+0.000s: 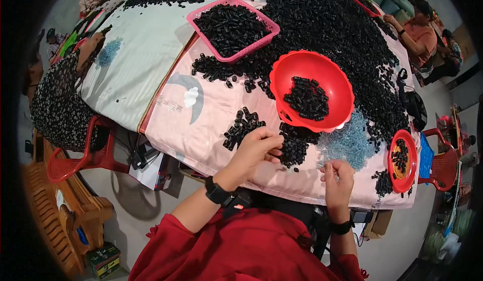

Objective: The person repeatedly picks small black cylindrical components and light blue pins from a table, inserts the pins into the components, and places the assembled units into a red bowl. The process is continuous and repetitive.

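Observation:
My left hand (255, 152) is over the near part of the table with its fingers curled in, beside a small heap of short black cylindrical parts (294, 150). Whatever its fingertips hold, if anything, is too small to make out. Pinched together, the fingers of my right hand (338, 178) are at the near edge of a pile of tiny clear-bluish pieces (349, 140). What lies between them cannot be made out. Just beyond both hands sits a red scalloped bowl (334, 77) with black parts inside. Another small group of black parts (243, 127) lies left of the heap.
A large mound of black parts (327, 24) covers the far table. A pink basket (196, 16) full of them stands left of it. At the right edge is a red oval tray (411, 165). Red chairs (80, 160) and co-workers (422, 37) flank the tables.

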The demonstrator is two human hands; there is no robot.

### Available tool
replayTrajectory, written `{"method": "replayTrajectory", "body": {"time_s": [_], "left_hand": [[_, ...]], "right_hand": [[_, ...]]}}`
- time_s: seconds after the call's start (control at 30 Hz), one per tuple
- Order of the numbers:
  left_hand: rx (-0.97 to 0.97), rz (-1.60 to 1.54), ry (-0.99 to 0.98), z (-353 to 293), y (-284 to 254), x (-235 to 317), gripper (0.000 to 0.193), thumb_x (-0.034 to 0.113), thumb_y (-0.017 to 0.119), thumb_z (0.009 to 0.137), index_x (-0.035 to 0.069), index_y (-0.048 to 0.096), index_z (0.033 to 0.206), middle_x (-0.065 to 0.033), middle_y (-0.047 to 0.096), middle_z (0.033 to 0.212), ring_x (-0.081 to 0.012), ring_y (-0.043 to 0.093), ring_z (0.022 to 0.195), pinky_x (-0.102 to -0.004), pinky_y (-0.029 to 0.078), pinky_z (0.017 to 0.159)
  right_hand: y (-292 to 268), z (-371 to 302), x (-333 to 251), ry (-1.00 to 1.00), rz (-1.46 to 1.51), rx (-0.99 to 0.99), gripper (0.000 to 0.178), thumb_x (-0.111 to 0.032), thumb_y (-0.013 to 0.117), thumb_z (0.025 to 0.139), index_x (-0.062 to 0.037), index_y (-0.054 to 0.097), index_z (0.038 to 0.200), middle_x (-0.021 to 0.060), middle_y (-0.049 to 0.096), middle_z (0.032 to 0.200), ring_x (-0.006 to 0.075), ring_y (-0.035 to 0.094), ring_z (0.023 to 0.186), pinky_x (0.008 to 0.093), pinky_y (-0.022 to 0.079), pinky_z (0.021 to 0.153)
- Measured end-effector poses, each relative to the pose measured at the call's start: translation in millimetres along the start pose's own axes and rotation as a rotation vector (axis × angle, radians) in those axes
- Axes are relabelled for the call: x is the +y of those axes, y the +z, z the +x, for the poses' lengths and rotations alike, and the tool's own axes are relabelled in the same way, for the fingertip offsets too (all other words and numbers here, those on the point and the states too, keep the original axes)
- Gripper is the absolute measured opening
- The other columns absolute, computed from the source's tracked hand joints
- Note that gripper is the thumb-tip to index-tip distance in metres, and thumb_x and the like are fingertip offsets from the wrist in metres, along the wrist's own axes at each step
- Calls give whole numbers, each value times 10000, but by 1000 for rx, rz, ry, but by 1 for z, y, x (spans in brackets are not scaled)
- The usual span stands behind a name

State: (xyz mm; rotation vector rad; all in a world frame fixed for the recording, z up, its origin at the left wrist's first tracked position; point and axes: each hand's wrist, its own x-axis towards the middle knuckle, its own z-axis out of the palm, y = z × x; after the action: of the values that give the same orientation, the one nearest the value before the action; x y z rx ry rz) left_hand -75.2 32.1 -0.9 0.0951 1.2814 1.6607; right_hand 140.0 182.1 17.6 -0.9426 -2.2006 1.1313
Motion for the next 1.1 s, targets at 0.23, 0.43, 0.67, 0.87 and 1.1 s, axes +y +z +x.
{"method": "replayTrajectory", "body": {"time_s": [0.23,0.43,0.67,0.87,1.1], "left_hand": [[218,1140,732,28,4,-4,120,137,696,941,18,700,963,-164,600,929,-360,656,884,-449,533,767],[229,1194,820,37,5,-11,80,97,706,922,64,728,992,-144,578,941,-351,644,865,-455,532,751],[152,1277,835,40,-4,-11,104,91,719,896,74,722,998,-127,575,941,-327,654,883,-453,543,766],[158,1358,854,40,0,-10,189,105,776,864,25,629,953,-145,590,983,-368,660,932,-464,552,784],[240,1192,733,19,6,-5,197,117,764,904,9,673,1042,-160,606,1032,-354,687,837,-446,561,756]], "right_hand": [[-6,-6,11,-227,-163,30,58,-60,664,1035,-13,691,1014,79,680,925,153,613,868,283,525,736],[-9,-9,5,-248,-152,40,33,-30,669,1015,-12,689,996,85,677,911,190,587,914,313,508,766],[2,-13,8,-168,-70,39,13,-34,718,974,-42,709,972,55,707,890,189,581,856,345,455,840],[4,-11,8,-241,-141,15,31,-27,688,1011,-16,706,1033,67,686,913,133,590,849,281,494,754],[2,-13,0,-127,-78,20,109,-17,693,996,-19,722,1102,67,703,982,163,625,934,317,507,867]]}}
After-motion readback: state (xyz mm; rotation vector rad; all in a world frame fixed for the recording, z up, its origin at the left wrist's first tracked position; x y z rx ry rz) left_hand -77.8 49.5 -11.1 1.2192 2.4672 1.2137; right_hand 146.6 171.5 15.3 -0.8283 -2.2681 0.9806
